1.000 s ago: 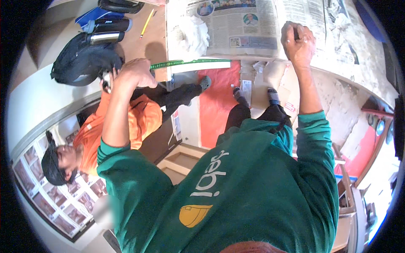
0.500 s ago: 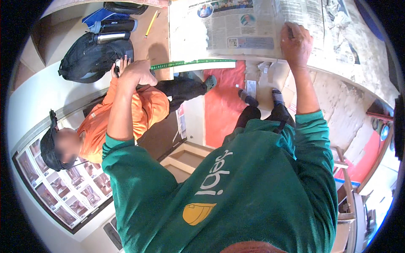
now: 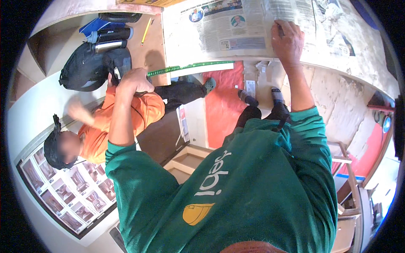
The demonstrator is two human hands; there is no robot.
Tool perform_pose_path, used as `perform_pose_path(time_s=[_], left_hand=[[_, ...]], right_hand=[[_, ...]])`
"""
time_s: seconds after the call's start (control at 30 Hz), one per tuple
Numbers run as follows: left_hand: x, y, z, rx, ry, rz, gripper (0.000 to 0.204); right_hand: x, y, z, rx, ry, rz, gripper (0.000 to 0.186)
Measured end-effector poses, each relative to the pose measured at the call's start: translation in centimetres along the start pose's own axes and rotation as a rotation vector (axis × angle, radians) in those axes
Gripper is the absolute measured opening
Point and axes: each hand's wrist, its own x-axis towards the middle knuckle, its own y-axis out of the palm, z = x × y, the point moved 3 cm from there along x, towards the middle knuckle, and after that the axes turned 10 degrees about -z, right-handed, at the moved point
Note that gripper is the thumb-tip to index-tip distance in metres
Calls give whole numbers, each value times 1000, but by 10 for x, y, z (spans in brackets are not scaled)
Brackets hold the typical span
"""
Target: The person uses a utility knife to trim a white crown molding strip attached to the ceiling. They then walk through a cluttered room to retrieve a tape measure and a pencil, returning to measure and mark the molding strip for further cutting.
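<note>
My left hand [image 3: 134, 83] is closed at the end of a green measuring tape [image 3: 190, 67]. The stretched blade runs rightward from it, just below the near edge of the newspaper-covered surface. Whatever case the fist may hold is hidden. My right hand [image 3: 288, 42] rests on the newspaper [image 3: 249, 31], its fingers curled under. A dark spot shows at those fingers, too small to name.
At the left a person in an orange top [image 3: 139, 111] sits close to my left forearm. A black backpack [image 3: 88, 69], bottles [image 3: 112, 34] and a yellow pencil [image 3: 146, 31] lie at the far left. Wooden frames [image 3: 190, 157] stand below.
The view has shifted slightly. The other person's one hand has swung out to the left, blurred. My hands keep their hold, with the tape still stretched out.
</note>
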Motion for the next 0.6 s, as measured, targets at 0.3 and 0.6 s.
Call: perform_pose_path(time_s=[0.3, 0.6], left_hand=[[1, 9, 1, 41, 3, 33, 49], [-4, 3, -11, 25, 142, -137, 53]], right_hand=[[-2, 2, -1, 80, 38, -55, 12], [6, -11, 6, 70, 74, -60, 12]])
